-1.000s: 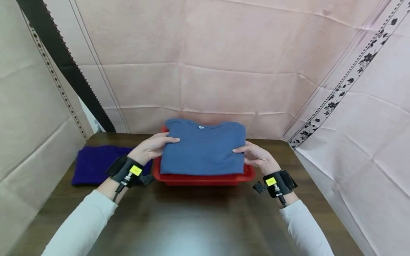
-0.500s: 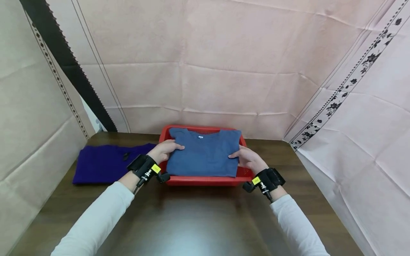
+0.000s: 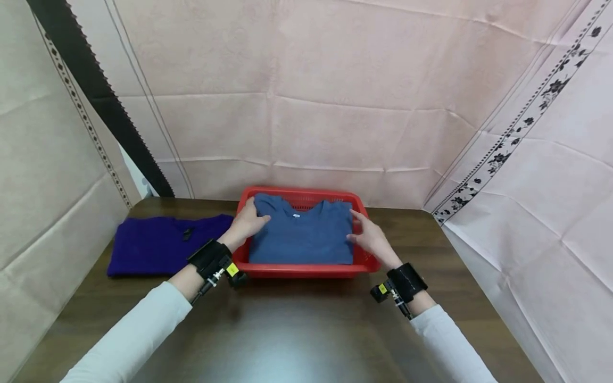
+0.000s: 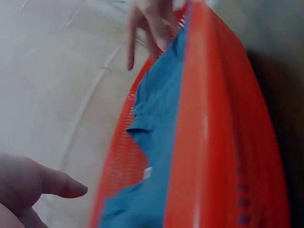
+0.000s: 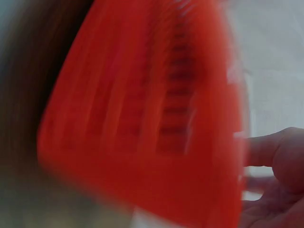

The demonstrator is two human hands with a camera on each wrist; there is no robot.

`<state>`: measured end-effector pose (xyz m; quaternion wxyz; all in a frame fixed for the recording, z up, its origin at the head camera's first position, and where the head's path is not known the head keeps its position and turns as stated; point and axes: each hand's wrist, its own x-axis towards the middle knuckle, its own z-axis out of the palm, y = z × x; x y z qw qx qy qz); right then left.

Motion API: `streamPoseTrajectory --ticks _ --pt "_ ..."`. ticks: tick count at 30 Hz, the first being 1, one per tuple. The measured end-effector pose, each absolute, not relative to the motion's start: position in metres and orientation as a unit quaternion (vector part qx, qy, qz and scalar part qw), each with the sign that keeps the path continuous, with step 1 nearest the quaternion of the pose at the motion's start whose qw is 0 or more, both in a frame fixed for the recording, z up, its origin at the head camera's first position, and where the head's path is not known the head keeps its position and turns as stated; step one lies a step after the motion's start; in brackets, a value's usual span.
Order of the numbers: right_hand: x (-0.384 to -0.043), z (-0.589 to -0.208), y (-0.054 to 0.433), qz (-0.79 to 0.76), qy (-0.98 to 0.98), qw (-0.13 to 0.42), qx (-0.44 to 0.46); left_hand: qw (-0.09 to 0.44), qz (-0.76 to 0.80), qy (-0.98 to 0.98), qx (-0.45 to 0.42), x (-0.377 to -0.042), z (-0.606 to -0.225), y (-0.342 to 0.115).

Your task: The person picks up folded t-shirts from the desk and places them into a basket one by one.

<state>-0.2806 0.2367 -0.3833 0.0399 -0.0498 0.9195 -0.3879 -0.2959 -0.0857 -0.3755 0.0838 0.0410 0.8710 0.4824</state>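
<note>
A folded blue shirt [image 3: 301,234] with a small white neck label lies inside the red plastic basket [image 3: 306,270]. My left hand [image 3: 248,221] is over the basket's left side, thumb extended at the shirt's left edge. On the other side my right hand [image 3: 371,238] hovers at the shirt's right edge with fingers spread. Neither hand grips the cloth. In the left wrist view the left thumb [image 4: 61,184] stands apart from the blue shirt [image 4: 164,123]. The right wrist view is blurred; the basket wall [image 5: 142,104] hides part of the right hand [image 5: 280,175].
A folded purple garment [image 3: 158,246] with a dark label lies on the brown wooden table [image 3: 287,330], left of the basket. Pale cloth [image 3: 316,106] hangs behind the table and along both sides.
The blue shirt has come down from above the basket into it, its neckline now below the back rim. Both hands have let go, and the right has drawn slightly outward.
</note>
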Motion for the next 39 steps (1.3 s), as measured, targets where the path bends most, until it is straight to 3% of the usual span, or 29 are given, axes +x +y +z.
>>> streamPoseTrajectory --ticks 3,5,8,11,14,16,20,24,28,37,39 --pt "-0.278 -0.382 0.233 -0.27 0.95 -0.068 -0.138 0.014 0.37 0.919 0.135 -0.29 -0.37 -0.083" --pt "-0.279 -0.384 0.229 -0.239 0.947 -0.059 -0.206 0.022 0.291 0.933 0.209 -0.287 -0.372 -0.077" --pt "-0.281 -0.391 0.221 -0.206 0.938 0.064 -0.27 0.112 0.198 0.934 0.275 -0.283 -0.379 -0.069" --pt "-0.283 -0.4 0.217 -0.159 0.934 0.189 -0.257 0.21 0.128 0.931 0.269 -0.279 -0.388 -0.065" --pt "-0.285 -0.407 0.215 -0.135 0.931 0.248 -0.229 0.262 0.101 0.927 0.248 -0.277 -0.393 -0.064" --pt "-0.286 -0.408 0.215 -0.138 0.93 0.257 -0.221 0.264 0.103 0.926 0.251 -0.277 -0.395 -0.065" --pt "-0.283 -0.402 0.211 -0.154 0.938 0.202 -0.238 0.192 0.13 0.929 0.288 -0.278 -0.393 -0.071" --pt "-0.275 -0.387 0.193 -0.201 0.941 0.075 -0.261 0.087 0.189 0.931 0.299 -0.274 -0.381 -0.084" --pt "-0.264 -0.374 0.146 -0.269 0.92 -0.024 -0.284 0.015 0.248 0.934 0.256 -0.259 -0.362 -0.113" --pt "-0.239 -0.372 0.023 -0.307 0.872 -0.105 -0.366 -0.119 0.274 0.944 0.138 -0.234 -0.361 -0.198" --pt "-0.234 -0.374 -0.004 -0.295 0.868 -0.111 -0.384 -0.125 0.267 0.95 0.108 -0.231 -0.37 -0.217"
